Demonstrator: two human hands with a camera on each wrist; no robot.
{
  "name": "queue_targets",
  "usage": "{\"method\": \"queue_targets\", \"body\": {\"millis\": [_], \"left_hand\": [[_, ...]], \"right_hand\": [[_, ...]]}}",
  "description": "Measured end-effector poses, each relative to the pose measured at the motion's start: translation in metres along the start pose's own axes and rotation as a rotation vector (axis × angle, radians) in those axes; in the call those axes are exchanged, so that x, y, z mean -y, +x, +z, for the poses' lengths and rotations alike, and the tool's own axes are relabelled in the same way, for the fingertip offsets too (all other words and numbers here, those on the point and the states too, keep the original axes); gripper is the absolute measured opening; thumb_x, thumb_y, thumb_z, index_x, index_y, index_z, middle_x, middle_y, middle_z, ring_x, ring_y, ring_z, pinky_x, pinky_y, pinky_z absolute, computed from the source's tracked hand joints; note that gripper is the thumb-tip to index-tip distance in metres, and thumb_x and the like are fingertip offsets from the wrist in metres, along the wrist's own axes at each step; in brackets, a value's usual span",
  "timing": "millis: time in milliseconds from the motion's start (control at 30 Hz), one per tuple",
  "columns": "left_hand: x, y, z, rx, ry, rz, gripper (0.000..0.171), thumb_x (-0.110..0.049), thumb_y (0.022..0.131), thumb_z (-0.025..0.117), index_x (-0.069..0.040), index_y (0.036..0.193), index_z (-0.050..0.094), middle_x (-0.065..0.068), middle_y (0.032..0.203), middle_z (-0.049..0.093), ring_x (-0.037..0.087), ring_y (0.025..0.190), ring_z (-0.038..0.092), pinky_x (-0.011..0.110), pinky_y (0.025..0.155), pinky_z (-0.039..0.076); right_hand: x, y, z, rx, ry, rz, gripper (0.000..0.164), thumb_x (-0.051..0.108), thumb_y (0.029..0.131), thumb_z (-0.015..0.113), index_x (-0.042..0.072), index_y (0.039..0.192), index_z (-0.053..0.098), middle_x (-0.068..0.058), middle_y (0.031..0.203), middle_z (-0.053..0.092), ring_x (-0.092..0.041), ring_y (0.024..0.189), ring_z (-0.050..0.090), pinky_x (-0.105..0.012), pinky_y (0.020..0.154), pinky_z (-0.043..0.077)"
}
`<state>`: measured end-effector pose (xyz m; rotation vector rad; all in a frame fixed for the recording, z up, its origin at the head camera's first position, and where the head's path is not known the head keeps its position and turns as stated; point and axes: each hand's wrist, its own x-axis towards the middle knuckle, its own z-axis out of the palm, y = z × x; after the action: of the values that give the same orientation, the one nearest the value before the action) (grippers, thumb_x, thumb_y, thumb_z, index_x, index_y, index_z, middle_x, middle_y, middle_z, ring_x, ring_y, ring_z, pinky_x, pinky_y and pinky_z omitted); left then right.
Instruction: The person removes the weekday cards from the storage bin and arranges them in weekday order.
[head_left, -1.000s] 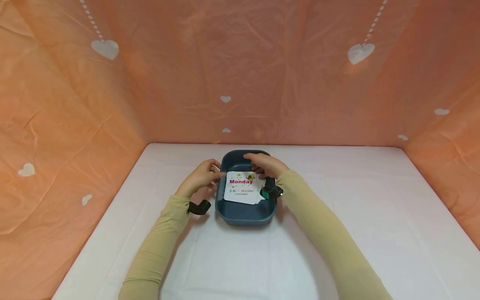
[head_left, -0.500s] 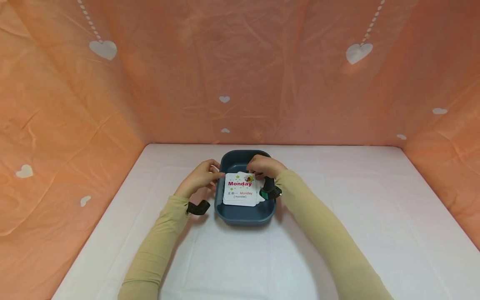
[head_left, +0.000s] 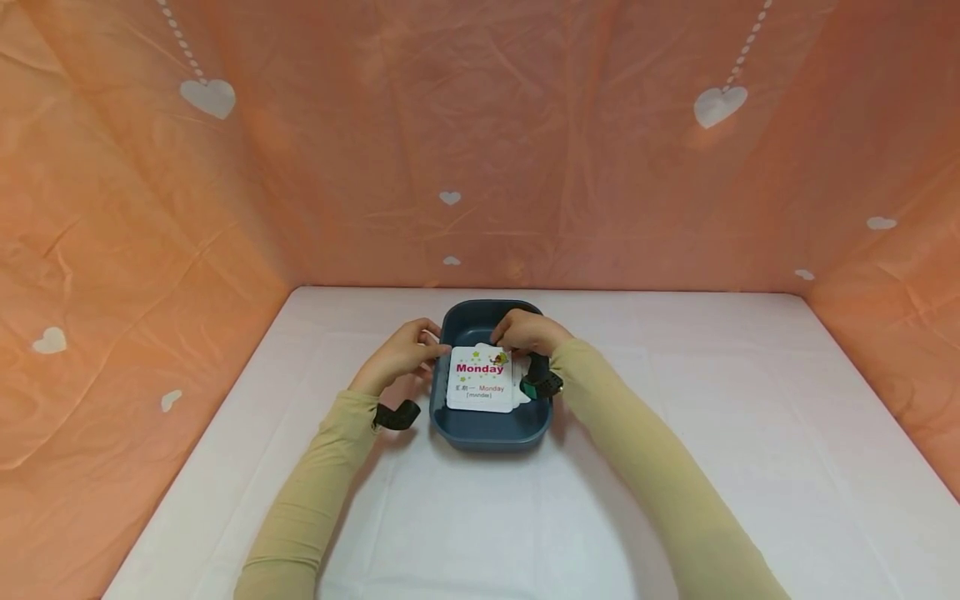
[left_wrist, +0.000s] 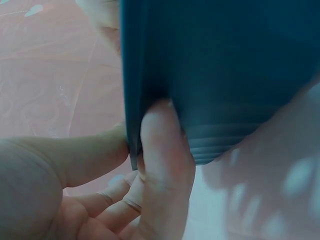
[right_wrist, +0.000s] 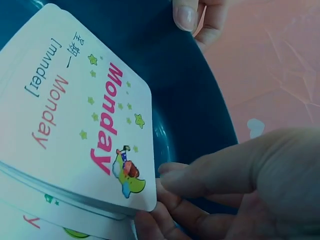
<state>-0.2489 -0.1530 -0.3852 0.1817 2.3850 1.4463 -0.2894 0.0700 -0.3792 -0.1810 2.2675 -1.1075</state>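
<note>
A dark blue plastic tub (head_left: 491, 435) holds a stack of white flash cards (head_left: 480, 400), the top one reading "Monday" with stars and a moon picture. My left hand (head_left: 401, 354) pinches the tub's left rim, the thumb on one side of the wall and a bent finger on the other in the left wrist view. Inside the tub, my right hand (head_left: 534, 333) has its curled fingers and thumb at the far right corner of the stack (right_wrist: 100, 115). In the right wrist view, lower fingertips (right_wrist: 147, 225) meet the card edges. More cards poke out unevenly beneath the top one.
The tub stands on a white-covered table (head_left: 480, 525), near its back edge. Orange curtain (head_left: 480, 167) with white hearts encloses the back and sides. Black straps with small devices sit on both wrists, the right one (head_left: 540, 379) over the tub's right side.
My right fingers have drawn in from a more spread pose to the stack's corner. The cards have shifted slightly toward me, and one shows behind the top card. The left hand keeps its hold.
</note>
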Motion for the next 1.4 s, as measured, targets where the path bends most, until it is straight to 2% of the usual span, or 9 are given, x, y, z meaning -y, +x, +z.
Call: {"method": "queue_targets", "body": {"millis": [200, 400, 533, 700, 900, 1000, 1200, 1400], "left_hand": [[0.000, 0.001, 0.001, 0.002, 0.006, 0.002, 0.039, -0.010, 0.092, 0.063, 0.007, 0.122, 0.045, 0.024, 0.097, 0.058, 0.017, 0.061, 0.058, 0.033, 0.056, 0.056], [0.002, 0.002, 0.003, 0.012, -0.013, 0.009, 0.038, -0.009, 0.092, 0.063, 0.007, 0.121, 0.045, 0.023, 0.094, 0.058, 0.018, 0.061, 0.059, 0.033, 0.055, 0.055], [0.003, 0.003, 0.005, 0.012, -0.015, 0.007, 0.038, -0.009, 0.093, 0.063, 0.007, 0.121, 0.044, 0.018, 0.090, 0.058, 0.017, 0.059, 0.056, 0.034, 0.054, 0.056], [0.002, 0.002, 0.004, 0.016, -0.011, 0.014, 0.039, -0.009, 0.093, 0.062, 0.008, 0.123, 0.043, 0.015, 0.086, 0.057, 0.017, 0.060, 0.055, 0.035, 0.054, 0.056], [0.001, 0.003, 0.004, 0.023, -0.025, 0.016, 0.038, -0.009, 0.093, 0.062, 0.008, 0.122, 0.043, 0.014, 0.085, 0.056, 0.018, 0.060, 0.055, 0.038, 0.056, 0.056], [0.001, 0.003, 0.004, 0.020, -0.028, 0.011, 0.036, -0.008, 0.093, 0.062, 0.007, 0.121, 0.044, 0.014, 0.084, 0.056, 0.019, 0.061, 0.055, 0.039, 0.056, 0.057], [0.003, 0.003, 0.002, 0.018, -0.027, 0.015, 0.035, -0.009, 0.093, 0.062, 0.007, 0.120, 0.043, 0.020, 0.088, 0.057, 0.019, 0.061, 0.056, 0.037, 0.055, 0.056], [0.002, 0.002, 0.001, 0.017, -0.029, 0.016, 0.036, -0.008, 0.093, 0.062, 0.007, 0.120, 0.043, 0.018, 0.087, 0.057, 0.018, 0.061, 0.055, 0.038, 0.055, 0.056]], "right_hand": [[-0.002, 0.003, -0.002, -0.011, -0.044, -0.020, 0.037, -0.008, 0.080, 0.065, -0.001, 0.116, 0.066, -0.014, 0.116, 0.062, -0.016, 0.076, 0.054, -0.029, 0.070, 0.048], [-0.004, 0.006, -0.004, 0.004, -0.007, 0.015, 0.033, -0.007, 0.076, 0.073, 0.000, 0.108, 0.069, -0.012, 0.105, 0.067, -0.016, 0.081, 0.060, -0.029, 0.074, 0.052], [-0.004, 0.006, -0.005, 0.017, -0.012, 0.024, 0.029, -0.004, 0.078, 0.074, 0.000, 0.106, 0.070, -0.011, 0.100, 0.068, -0.016, 0.079, 0.060, -0.029, 0.072, 0.053], [-0.003, 0.003, -0.005, 0.030, -0.011, -0.009, 0.021, -0.002, 0.080, 0.072, 0.002, 0.100, 0.069, -0.010, 0.093, 0.067, -0.016, 0.073, 0.059, -0.030, 0.067, 0.053], [0.002, -0.005, -0.007, 0.035, 0.016, -0.047, 0.021, -0.007, 0.084, 0.065, 0.002, 0.103, 0.066, -0.013, 0.094, 0.063, -0.019, 0.071, 0.059, -0.035, 0.070, 0.054], [0.003, -0.010, -0.010, 0.004, 0.011, -0.087, 0.026, -0.012, 0.084, 0.061, 0.000, 0.106, 0.065, -0.014, 0.095, 0.062, -0.020, 0.073, 0.059, -0.038, 0.072, 0.054], [0.001, -0.020, -0.015, -0.082, -0.003, -0.229, 0.026, -0.012, 0.088, 0.053, -0.002, 0.109, 0.064, -0.015, 0.101, 0.063, -0.024, 0.086, 0.059, -0.046, 0.079, 0.051], [-0.006, -0.032, -0.026, -0.156, 0.026, -0.309, 0.026, -0.008, 0.090, 0.054, -0.002, 0.114, 0.063, -0.016, 0.110, 0.063, -0.025, 0.095, 0.060, -0.040, 0.077, 0.054]]}}
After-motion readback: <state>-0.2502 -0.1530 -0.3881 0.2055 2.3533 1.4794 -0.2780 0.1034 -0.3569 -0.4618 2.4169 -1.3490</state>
